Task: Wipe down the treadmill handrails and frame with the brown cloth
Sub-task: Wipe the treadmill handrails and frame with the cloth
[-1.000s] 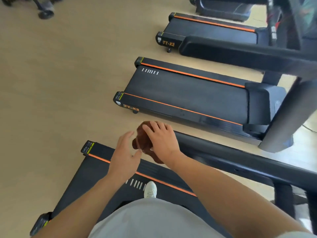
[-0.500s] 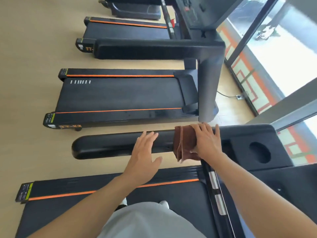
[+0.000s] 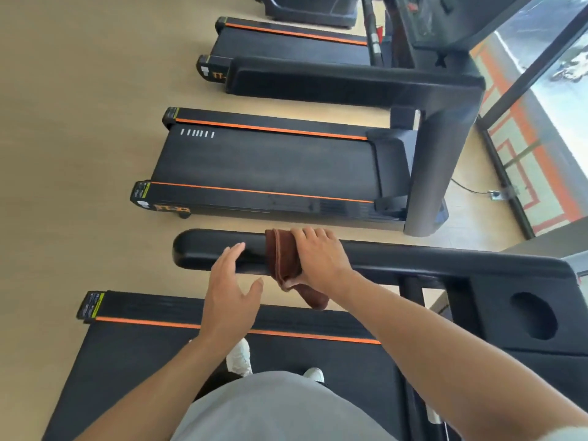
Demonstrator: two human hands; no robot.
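I stand on a black treadmill whose left handrail [image 3: 445,261] runs across the middle of the head view. A folded brown cloth [image 3: 281,256] is draped over that rail, with one end hanging below it. My right hand [image 3: 321,259] lies over the cloth, fingers curled across the rail's top, and grips it against the rail. My left hand [image 3: 229,288] is spread with straight fingers just left of the cloth, its fingertips at the rail's near side; it holds nothing.
The belt [image 3: 143,370] with its orange stripe lies under my white shoes [image 3: 240,358]. The console tray with a cup holder [image 3: 534,316] is at the right. A second treadmill [image 3: 270,167] stands just beyond the rail, with more behind it. Glass wall [image 3: 547,128] at the right.
My right hand has slid the cloth along the handrail from near the console toward the rail's free end. My left hand stays open beside it. One second ago both hands were at the rail's tip.
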